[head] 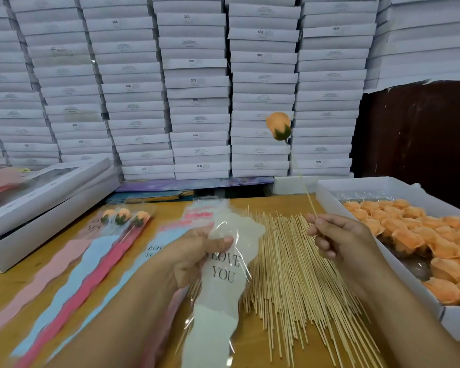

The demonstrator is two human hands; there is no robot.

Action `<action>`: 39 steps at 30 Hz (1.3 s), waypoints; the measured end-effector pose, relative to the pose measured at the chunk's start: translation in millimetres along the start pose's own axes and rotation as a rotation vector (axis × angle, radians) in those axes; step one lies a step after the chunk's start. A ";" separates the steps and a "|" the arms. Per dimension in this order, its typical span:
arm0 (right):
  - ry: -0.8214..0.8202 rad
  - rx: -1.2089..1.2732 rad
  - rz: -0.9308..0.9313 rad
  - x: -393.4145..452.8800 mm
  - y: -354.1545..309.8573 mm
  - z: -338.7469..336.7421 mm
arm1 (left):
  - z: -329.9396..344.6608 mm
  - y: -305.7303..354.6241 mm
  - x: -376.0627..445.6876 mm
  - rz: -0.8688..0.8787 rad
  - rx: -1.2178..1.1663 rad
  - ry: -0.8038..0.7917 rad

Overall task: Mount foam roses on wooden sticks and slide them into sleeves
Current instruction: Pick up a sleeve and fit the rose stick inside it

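Observation:
My right hand (337, 235) pinches the lower end of a thin wooden stick (303, 181) that stands up and leans left, with an orange foam rose (278, 126) mounted on its top. My left hand (197, 256) grips a clear and white sleeve (221, 282) printed "LOVE YOU", held above the table to the left of the stick. A wide pile of bare wooden sticks (290, 269) lies on the table between my hands. Three sleeved roses (122, 216) lie at the left on pink, blue and red sleeves (72, 282).
A white tray (329, 197) at the right holds several loose orange roses (422, 235). White window boxes (43, 197) are stacked at the left. A wall of stacked white boxes (197, 88) rises behind the wooden table (16, 293).

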State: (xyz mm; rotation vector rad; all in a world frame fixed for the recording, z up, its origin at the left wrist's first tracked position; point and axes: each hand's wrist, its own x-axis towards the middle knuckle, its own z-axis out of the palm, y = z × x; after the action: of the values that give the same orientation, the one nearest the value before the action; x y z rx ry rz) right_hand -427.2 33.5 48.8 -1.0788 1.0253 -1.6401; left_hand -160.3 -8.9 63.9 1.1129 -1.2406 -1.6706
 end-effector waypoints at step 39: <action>-0.134 0.169 0.232 -4.9 -1.5 11.9 | 29.5 -38.2 6.7 0.109 -0.111 0.026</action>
State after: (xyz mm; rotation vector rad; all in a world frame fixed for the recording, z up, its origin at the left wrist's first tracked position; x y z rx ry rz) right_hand -415.2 36.7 52.6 -0.9087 0.8722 -1.4205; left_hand -193.1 2.9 29.9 0.9793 -1.1570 -1.6179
